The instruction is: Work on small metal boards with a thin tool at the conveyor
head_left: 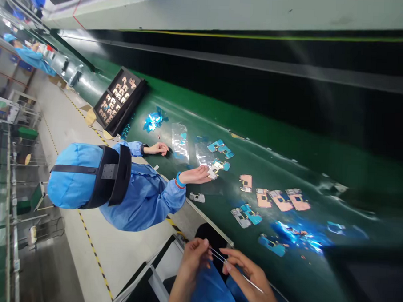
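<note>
Low in the view, my right hand holds a pair of metal tweezers between thumb and fingers. The tips of the tweezers reach to my left hand, whose thumb and fingers are pinched together. Whatever sits in that pinch is too small or hidden to make out. Beyond my hands, a blue-filmed part rests on the green work surface. A heap of crumpled blue film lies close to it. Several flat copper-coloured parts form a rough row farther up, and a grey part touches a blue one.
A co-worker in a blue cap leans over the same green bench, one hand on a metallic part. Past them stands a black tray of parts. A dark blurred object fills the lower right corner.
</note>
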Demonstrator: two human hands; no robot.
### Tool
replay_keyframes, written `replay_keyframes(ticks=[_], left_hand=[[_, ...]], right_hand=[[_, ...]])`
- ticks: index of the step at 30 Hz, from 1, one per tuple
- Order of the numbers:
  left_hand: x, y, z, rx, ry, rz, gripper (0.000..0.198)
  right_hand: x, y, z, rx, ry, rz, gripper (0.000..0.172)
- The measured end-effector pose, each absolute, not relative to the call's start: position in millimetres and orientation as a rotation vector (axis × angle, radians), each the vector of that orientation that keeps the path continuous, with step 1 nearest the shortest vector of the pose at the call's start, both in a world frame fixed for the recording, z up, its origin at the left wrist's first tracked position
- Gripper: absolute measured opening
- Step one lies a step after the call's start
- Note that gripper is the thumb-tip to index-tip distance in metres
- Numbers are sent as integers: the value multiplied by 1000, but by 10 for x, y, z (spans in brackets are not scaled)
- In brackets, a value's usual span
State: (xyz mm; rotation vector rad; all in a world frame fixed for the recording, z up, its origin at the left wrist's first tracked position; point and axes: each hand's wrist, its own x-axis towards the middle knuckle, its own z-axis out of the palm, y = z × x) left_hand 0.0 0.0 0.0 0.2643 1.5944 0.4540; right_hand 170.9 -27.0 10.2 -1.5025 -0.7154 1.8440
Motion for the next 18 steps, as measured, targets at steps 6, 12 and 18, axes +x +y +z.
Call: replay_keyframes(ticks=[6,12,18], left_hand=[[-70,74,60,408,1548,371,52],[-171,245,-175,662,1709,164,37],[-336,489,-354,1117,1897,70,26]], right_hand=[[1723,-210,173,-1461,-753,1841,41],[1868,-217,264,-1592,-698,1650,40],[2110,-339,188,-1799,-534,1505,53]])
